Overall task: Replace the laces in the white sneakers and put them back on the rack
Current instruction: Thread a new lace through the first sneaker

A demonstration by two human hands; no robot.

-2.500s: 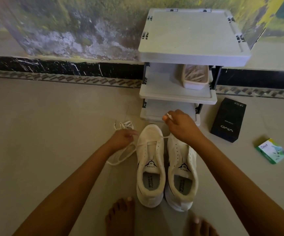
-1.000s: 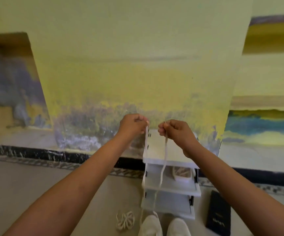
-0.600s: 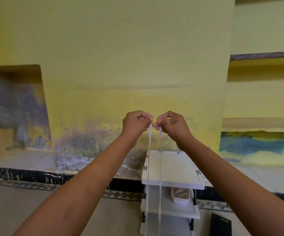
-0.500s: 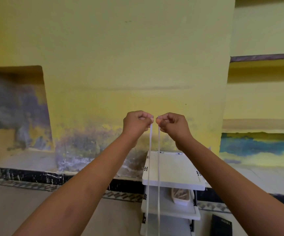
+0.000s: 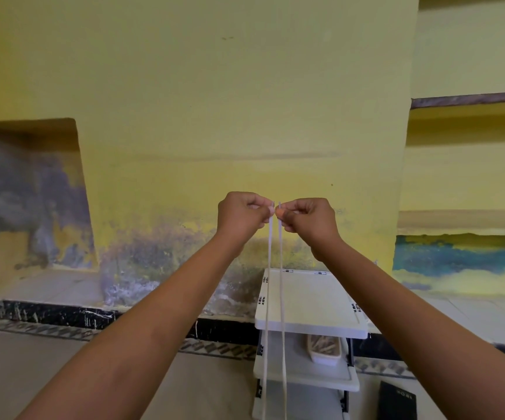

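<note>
L hand (image 5: 242,215) & R hand (image 5: 308,219) each pinch a lace (image 5: 281,268) end, raised toward 12 o'clock; lengths look evened, threading likely next.

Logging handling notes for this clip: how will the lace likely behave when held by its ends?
The lace is probably floppy: both strands hang straight down from the left hand and right hand. It seems light, since a pinch at each end holds it. Being thin, it might slip if a pinch loosens.

Nothing can be read with certainty. The flat black rectangular box (image 5: 396,403) at lower right bears small pale characters, too blurred to make out.
</note>
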